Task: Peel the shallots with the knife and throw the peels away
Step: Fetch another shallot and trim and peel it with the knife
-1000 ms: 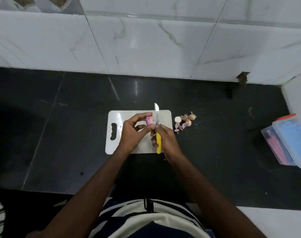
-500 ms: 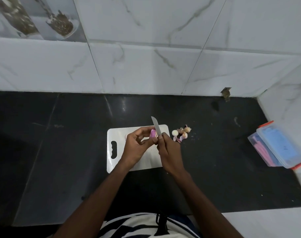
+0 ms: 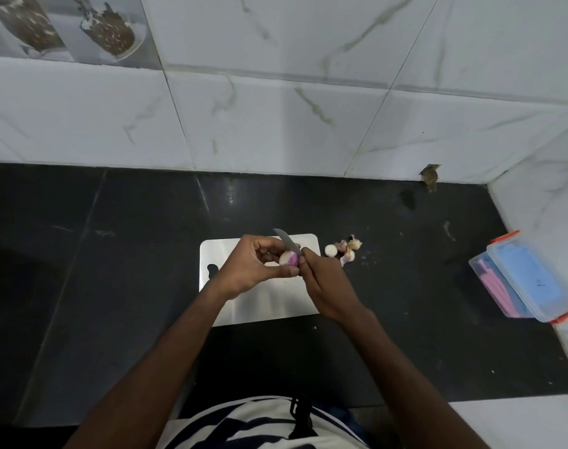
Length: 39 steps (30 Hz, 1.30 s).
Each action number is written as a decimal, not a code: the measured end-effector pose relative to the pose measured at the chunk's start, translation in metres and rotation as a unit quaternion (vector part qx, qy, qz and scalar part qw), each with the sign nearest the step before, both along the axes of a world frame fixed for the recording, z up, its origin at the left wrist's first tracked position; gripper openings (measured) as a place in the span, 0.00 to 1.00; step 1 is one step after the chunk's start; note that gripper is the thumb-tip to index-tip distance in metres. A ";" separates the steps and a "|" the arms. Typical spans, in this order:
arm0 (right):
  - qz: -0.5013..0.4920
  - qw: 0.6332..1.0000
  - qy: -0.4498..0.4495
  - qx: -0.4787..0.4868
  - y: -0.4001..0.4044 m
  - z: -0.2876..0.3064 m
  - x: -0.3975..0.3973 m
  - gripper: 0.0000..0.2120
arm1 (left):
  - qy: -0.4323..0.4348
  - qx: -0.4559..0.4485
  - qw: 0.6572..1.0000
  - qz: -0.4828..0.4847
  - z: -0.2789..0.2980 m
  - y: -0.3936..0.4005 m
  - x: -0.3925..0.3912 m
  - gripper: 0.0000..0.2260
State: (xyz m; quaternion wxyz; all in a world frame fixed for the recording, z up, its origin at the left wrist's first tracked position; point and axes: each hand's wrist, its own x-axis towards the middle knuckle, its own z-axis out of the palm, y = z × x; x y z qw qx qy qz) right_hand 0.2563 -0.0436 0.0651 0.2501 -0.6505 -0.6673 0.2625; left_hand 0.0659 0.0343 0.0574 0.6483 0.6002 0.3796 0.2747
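Now knife blade tilts farther left.

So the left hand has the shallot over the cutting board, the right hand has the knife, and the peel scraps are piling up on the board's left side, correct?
Not quite. The left hand does hold the shallot over the cutting board, and the right hand holds the knife. But the peel scraps lie on the dark counter off the board's right side, as the head view shows.

Bare forearms, striped navy-white shirt
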 end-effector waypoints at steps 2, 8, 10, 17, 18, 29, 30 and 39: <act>0.040 0.998 -0.042 -0.003 0.004 0.002 0.008 0.10 | 0.050 0.029 0.998 -0.014 0.006 0.005 0.000 0.15; 0.038 0.999 0.008 0.012 0.004 -0.002 0.012 0.11 | 0.062 0.050 0.997 -0.023 0.011 0.008 0.003 0.15; -0.007 0.995 0.090 0.038 0.002 -0.006 0.006 0.16 | 0.007 0.018 1.000 0.001 0.006 0.004 0.004 0.18; -0.010 0.987 0.159 0.023 0.000 -0.008 0.004 0.16 | -0.044 -0.034 0.998 0.011 -0.005 0.000 0.001 0.17; -0.007 0.987 0.161 0.019 0.001 -0.007 0.005 0.15 | -0.046 -0.036 0.998 0.008 -0.005 0.001 0.000 0.17; -0.003 0.966 0.257 -0.002 0.005 -0.002 0.006 0.15 | 0.018 0.018 1.000 0.014 -0.009 0.002 -0.001 0.17; -0.011 0.967 0.256 -0.001 0.004 -0.003 0.005 0.14 | 0.042 0.036 0.998 0.010 -0.009 0.002 0.000 0.18; -0.111 0.959 0.262 0.008 0.001 -0.016 0.003 0.08 | 0.106 0.194 0.973 0.062 0.000 0.000 0.009 0.24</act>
